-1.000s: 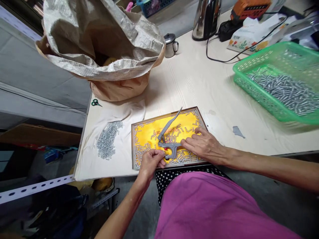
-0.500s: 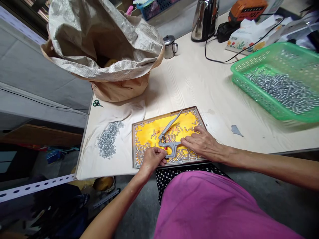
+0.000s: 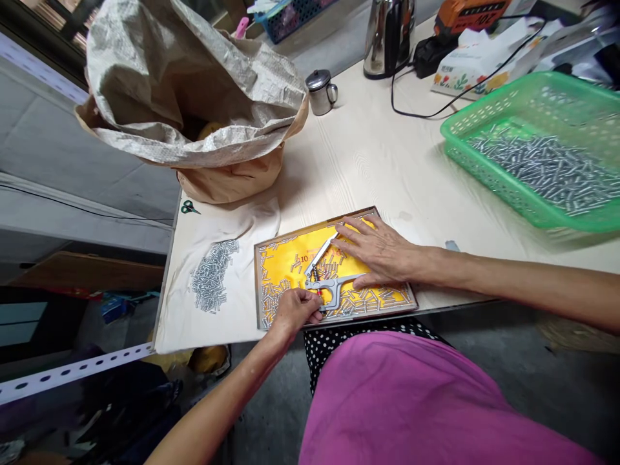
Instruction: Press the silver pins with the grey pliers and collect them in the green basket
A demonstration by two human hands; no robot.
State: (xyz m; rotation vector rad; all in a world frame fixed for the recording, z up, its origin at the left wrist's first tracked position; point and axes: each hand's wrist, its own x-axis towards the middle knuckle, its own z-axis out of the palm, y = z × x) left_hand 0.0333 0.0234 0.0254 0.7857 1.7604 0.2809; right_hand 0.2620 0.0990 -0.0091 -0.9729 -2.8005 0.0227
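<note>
Grey snap pliers (image 3: 333, 284) with a red part at the jaw lie over a shallow tray (image 3: 256, 284) lined in yellow. Many small metal pins (image 3: 371, 298) are scattered in the tray. My left hand (image 3: 296, 310) is closed in a pinch at the pliers' jaw; what its fingertips hold is hidden. My right hand (image 3: 380, 252) spans the pliers' two handles, fingers stretched over the upper handle and thumb at the lower one. The handles stand apart.
Left of the tray, a pile of small metal pieces (image 3: 210, 278) lies on white cloth. Scissors (image 3: 190, 207) and a large woven sack (image 3: 232, 174) are behind. A green basket (image 3: 489, 187) of metal pins stands right. A lidded steel mug (image 3: 321, 97) and kettle (image 3: 382, 39) stand farther back.
My right hand has moved up from the end of the lower handle and spread across both handles. My left hand stays at the jaw. The view has shifted slightly.
</note>
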